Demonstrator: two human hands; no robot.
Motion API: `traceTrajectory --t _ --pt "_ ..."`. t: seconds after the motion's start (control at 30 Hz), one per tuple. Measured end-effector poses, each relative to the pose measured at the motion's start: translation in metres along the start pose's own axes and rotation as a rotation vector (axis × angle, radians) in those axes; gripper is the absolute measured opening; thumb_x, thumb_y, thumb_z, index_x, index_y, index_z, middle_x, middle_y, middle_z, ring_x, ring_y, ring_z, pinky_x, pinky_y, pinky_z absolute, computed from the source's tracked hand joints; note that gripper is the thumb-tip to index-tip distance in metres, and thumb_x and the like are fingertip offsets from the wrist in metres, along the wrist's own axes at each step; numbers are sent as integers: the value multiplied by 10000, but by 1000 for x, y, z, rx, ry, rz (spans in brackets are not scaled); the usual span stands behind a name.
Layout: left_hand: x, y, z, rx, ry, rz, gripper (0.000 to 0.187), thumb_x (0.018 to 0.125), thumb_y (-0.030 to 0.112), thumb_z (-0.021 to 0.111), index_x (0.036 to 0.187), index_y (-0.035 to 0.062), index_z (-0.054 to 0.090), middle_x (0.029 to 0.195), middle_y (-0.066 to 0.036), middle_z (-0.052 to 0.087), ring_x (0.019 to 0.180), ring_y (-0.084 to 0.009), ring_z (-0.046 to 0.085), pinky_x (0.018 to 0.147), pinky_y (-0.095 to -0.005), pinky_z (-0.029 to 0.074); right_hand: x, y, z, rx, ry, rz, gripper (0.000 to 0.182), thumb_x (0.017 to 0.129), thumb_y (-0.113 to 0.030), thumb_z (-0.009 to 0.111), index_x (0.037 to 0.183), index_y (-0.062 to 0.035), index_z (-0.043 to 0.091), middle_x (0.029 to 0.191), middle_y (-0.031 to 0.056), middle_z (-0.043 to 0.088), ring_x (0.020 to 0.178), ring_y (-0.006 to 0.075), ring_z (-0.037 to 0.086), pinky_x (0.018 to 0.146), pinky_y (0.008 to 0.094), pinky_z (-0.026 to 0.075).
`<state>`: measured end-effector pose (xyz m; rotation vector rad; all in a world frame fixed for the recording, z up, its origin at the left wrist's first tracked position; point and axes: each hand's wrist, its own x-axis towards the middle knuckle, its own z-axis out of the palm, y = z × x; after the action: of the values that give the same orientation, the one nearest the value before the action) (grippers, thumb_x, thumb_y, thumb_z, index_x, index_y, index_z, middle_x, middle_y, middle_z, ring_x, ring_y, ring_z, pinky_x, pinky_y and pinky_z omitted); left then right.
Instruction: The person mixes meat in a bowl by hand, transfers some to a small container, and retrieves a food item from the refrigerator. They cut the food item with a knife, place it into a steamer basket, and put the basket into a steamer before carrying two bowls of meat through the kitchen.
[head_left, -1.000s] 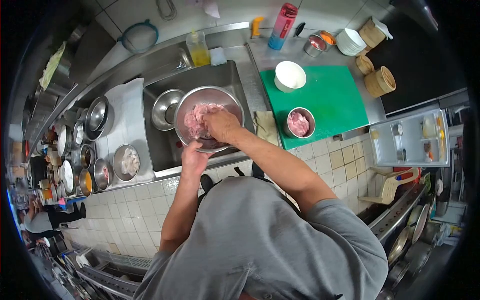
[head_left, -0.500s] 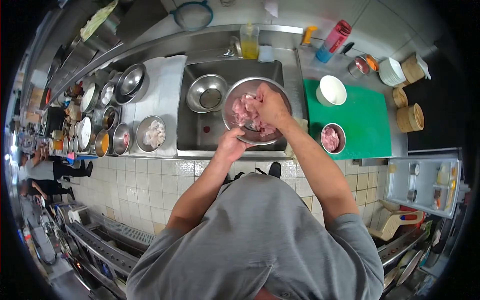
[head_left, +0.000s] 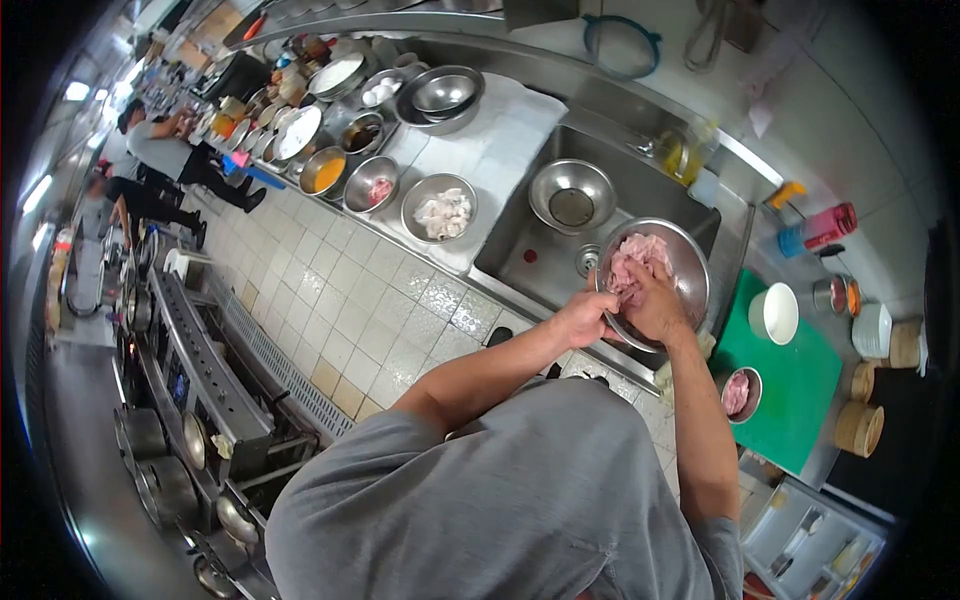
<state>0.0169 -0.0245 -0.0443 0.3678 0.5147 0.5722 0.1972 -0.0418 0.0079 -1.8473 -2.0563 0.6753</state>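
Meat lies in a bowl right of centre; left hand grips the bowl's edge, right hand touches meat, its grip unclear.

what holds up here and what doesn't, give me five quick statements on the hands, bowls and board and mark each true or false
1. The right hand is in the raw meat inside the large metal bowl. True.
2. The left hand lies flat on a towel. False: the left hand grips the rim of the large metal bowl.
3. The white bowl stands on the green cutting board. True.
4. The small metal bowl is full of eggs. False: the small metal bowl holds pieces of pink meat.
5. Another metal bowl sits in the sink. True.
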Motion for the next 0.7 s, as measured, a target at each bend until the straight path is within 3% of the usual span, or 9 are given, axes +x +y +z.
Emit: traceTrajectory --t 0.17,0.3,0.37,0.43,0.47,0.53,0.57,0.63,0.7 --pt "-8 1 -5 -85 -19 -1 544 797 48 548 1340 54 537 1229 -131 649 1033 -308 698 843 -556 607 8 -21 -17 -115 -159 122 633 760 -187 760 1364 -153 574 1325 173 555 1227 368 575 1005 454 490" --pt "-11 6 -12 -35 27 63 546 805 53 550 1351 58 535 1245 -140 648 1077 -319 686 873 -560 595 13 1 7 -239 -77 132 541 777 -171 725 1305 -191 607 1243 153 636 1097 378 647 926 459 530" --pt "0 6 -21 -9 -68 29 540 824 65 547 1363 35 516 1264 -149 646 1098 -340 677 912 -563 575 14 14 1 -109 64 17 470 784 -191 756 1237 -133 641 1038 167 695 998 395 680 863 467 547" --pt "0 12 -16 -13 -83 -30 532 844 88 546 1366 -3 500 1300 -162 633 1128 -352 663 959 -565 546 14 28 -15 166 151 -2 349 799 -130 751 1130 -92 651 949 105 713 855 286 706 761 388 563" --pt "1 12 -15 -10 -107 -62 532 844 88 546 1366 -3 500 1300 -162 633 1128 -352 663 959 -565 546 14 29 -28 156 169 33 349 799 -130 751 1130 -92 651 949 105 713 855 286 706 761 388 563" --pt "5 12 -15 7 -138 -60 549 849 97 545 1380 -32 486 1331 -173 616 1178 -353 638 1018 -573 503 12 22 -63 591 89 161 257 820 -41 720 1058 -69 630 921 7 674 806 122 642 720 290 540" --pt "5 12 -9 9 -153 -78 549 849 97 545 1380 -32 486 1331 -173 616 1178 -353 638 1018 -573 503 8 16 -79 587 106 178 257 820 -41 720 1058 -69 630 921 7 674 806 122 642 720 290 540" --pt "5 12 4 16 -146 -46 575 852 110 546 1402 -37 472 1360 -181 598 1220 -349 613 1049 -555 484 -6 1 -111 904 101 100 206 855 -25 718 1026 -54 608 916 -32 664 833 49 606 730 252 529" --pt "15 6 2 11 -191 -105 608 848 119 551 1426 -38 442 1384 -184 579 1237 -351 600 1067 -550 471 -19 -9 -133 935 179 55 168 867 -2 694 986 -62 593 922 -30 656 837 57 606 739 255 529"
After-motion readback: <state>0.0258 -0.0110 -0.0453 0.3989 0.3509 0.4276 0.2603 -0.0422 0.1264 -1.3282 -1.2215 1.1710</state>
